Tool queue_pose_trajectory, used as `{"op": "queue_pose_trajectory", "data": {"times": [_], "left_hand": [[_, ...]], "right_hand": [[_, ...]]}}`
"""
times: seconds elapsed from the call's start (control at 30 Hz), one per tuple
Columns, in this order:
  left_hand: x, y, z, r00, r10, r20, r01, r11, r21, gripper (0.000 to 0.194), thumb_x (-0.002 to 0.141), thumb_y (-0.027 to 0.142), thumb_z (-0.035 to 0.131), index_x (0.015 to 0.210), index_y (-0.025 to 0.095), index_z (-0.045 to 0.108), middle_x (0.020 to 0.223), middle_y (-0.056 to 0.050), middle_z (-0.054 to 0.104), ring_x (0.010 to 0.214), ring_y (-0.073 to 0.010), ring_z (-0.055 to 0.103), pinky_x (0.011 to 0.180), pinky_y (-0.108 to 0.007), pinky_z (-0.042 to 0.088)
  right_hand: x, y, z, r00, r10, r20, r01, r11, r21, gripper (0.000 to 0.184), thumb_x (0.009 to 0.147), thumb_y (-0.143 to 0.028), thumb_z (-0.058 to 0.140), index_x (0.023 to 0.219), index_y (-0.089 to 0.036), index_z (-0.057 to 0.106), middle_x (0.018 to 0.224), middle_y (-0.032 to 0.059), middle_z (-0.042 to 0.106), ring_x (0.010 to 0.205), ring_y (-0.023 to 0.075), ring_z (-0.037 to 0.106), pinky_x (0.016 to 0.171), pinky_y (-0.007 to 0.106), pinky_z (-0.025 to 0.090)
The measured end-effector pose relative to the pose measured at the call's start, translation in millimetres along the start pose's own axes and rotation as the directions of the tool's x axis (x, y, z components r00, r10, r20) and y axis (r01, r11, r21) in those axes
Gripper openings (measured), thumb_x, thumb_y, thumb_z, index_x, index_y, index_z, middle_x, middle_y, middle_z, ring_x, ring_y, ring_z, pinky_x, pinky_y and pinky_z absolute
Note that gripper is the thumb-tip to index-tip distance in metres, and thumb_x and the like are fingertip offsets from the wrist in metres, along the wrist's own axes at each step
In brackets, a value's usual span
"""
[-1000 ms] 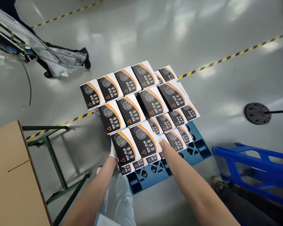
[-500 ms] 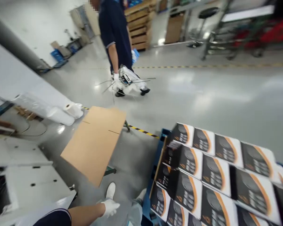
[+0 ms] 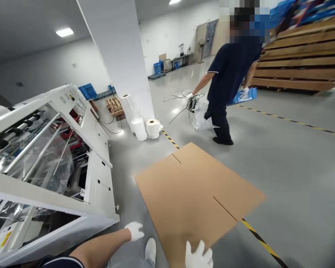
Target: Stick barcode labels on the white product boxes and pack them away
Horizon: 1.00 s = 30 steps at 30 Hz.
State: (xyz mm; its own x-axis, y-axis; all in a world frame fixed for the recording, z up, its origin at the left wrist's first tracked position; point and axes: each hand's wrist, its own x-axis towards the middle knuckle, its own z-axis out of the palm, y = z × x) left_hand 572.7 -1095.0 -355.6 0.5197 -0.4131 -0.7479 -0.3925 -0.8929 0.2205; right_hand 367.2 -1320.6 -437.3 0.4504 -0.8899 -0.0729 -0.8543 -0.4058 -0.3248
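Note:
A flat brown cardboard sheet (image 3: pixel 195 193) lies level in front of me, with slits cut in two edges. My right hand (image 3: pixel 198 256), in a white glove, is at the bottom of the view with fingers spread, at the sheet's near edge. My left hand (image 3: pixel 134 230), also gloved in white, hangs loosely curled with nothing in it, between the sheet and a white machine (image 3: pixel 53 163).
The white machine with clear film and rollers fills the left. A person in dark clothes (image 3: pixel 226 82) walks away carrying plastic strapping and a bag. White film rolls (image 3: pixel 145 126) stand by a pillar. Wooden pallets (image 3: pixel 301 56) are stacked at right. Yellow-black tape (image 3: pixel 259 240) marks the floor.
My view swung left and up, away from the stacked product boxes on the blue pallet to the cardboard sheet. Both hands left the boxes; my right hand now reaches the sheet's near edge.

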Motion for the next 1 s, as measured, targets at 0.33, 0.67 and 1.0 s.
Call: {"op": "queue_pose_trajectory", "data": {"times": [0.33, 0.67, 1.0], "left_hand": [[273.0, 58.9, -155.4, 0.911, 0.349, -0.221, -0.247, 0.889, 0.386, 0.08, 0.098, 0.065, 0.041, 0.167, 0.025, 0.033, 0.176, -0.02, 0.02, 0.16, -0.0493, 0.015, 0.118, -0.08, 0.021], [469.1, 102.8, -177.1, 0.68, 0.67, -0.299, -0.494, 0.719, 0.489, 0.071, 0.101, 0.069, 0.038, 0.163, 0.035, 0.043, 0.175, -0.009, 0.029, 0.161, -0.0399, 0.019, 0.128, -0.07, 0.004], [622.9, 287.1, -307.0, 0.687, 0.592, -0.422, -0.367, 0.783, 0.502, 0.068, 0.103, 0.06, 0.038, 0.163, 0.028, 0.043, 0.173, -0.012, 0.032, 0.159, -0.0401, 0.021, 0.127, -0.068, 0.007]], "right_hand": [[142.1, -87.1, 111.9, 0.921, 0.387, -0.043, -0.383, 0.879, -0.285, 0.072, 0.099, -0.066, 0.034, 0.158, -0.029, 0.052, 0.164, 0.0197, 0.033, 0.127, 0.0515, 0.045, 0.095, 0.064, 0.041], [230.9, -101.3, 156.2, 0.9, 0.379, -0.217, -0.436, 0.76, -0.481, 0.067, 0.105, -0.057, 0.028, 0.157, -0.024, 0.053, 0.17, 0.0247, 0.022, 0.141, 0.0559, 0.028, 0.105, 0.069, 0.027], [549.2, -87.6, 112.9, 0.933, 0.335, -0.128, -0.352, 0.784, -0.512, 0.066, 0.104, -0.061, 0.033, 0.162, -0.032, 0.045, 0.169, 0.0186, 0.026, 0.146, 0.0529, 0.025, 0.111, 0.069, 0.019]]}}
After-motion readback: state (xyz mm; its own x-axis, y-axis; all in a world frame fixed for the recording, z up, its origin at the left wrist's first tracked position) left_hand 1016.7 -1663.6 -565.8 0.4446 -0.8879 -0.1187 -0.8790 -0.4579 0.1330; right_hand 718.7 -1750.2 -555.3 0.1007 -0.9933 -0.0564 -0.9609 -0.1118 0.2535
